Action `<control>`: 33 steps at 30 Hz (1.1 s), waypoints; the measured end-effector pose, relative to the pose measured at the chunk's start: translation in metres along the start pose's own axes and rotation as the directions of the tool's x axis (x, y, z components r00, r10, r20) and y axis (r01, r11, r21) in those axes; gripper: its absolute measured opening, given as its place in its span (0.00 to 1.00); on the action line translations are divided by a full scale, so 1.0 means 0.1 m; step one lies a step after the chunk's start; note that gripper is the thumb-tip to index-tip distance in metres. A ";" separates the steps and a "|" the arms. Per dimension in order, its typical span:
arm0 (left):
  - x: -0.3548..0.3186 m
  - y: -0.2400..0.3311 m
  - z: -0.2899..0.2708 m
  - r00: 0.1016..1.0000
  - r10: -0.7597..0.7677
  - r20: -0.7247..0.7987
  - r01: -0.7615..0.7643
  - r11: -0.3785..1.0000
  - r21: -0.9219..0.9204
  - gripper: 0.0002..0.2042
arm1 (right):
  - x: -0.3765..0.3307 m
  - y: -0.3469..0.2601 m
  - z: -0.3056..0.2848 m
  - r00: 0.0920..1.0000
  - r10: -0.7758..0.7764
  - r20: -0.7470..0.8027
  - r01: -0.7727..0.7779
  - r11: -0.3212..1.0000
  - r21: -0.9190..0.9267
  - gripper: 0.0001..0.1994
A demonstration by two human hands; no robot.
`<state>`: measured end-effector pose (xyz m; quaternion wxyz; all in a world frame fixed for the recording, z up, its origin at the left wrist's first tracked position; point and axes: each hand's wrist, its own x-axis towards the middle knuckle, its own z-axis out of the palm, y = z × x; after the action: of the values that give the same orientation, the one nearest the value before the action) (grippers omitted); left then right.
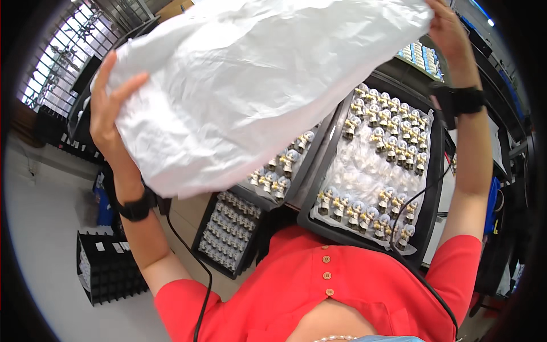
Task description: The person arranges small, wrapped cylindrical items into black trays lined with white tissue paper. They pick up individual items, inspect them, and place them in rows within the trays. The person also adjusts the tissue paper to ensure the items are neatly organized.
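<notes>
A large crinkled white plastic sheet [245,85] is held up between my raised hands, over the trays. My left hand [108,111] grips its left edge, two fingers showing against the sheet. At the upper right my right hand [447,31] is closed on the opposite corner, partly cut off by the picture's rim. Beneath, to the right, lies a black tray [373,242] lined with clear film, holding rows of small pale-haired figurines [401,151]. Its middle pockets hold no figurines. The sheet partly hides a second tray of similar figurines [279,171] to the left.
A lower black tray [199,242] with more small figures stands near my left side. Black ribbed crates [114,273] sit on the floor at left. A tray of blue and white pieces [421,60] lies farther back. Cables [191,256] run past both arms.
</notes>
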<state>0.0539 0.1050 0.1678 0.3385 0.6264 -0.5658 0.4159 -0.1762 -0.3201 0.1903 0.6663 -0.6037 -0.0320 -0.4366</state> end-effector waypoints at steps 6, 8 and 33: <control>-1.09 -0.03 -0.03 0.748 -0.300 0.592 0.368 0.930 0.007 0.12 | 0.17 1.67 -0.03 0.903 0.427 0.042 -0.380 0.841 -0.385 0.20; -1.21 0.11 0.02 0.358 -0.451 0.818 0.565 0.802 0.195 0.12 | -0.03 1.92 -0.02 0.876 0.481 0.037 -0.395 0.758 -0.519 0.19; -0.86 -0.59 2.84 0.348 -0.427 0.835 0.360 0.883 0.302 0.34 | -0.43 2.38 0.13 0.950 0.241 0.201 0.120 0.314 -0.942 0.19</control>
<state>0.1502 -0.1046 -0.0280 0.0640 0.8760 -0.4758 -0.0464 -0.0484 -0.3121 -0.0155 0.1891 -0.9383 0.1499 -0.2476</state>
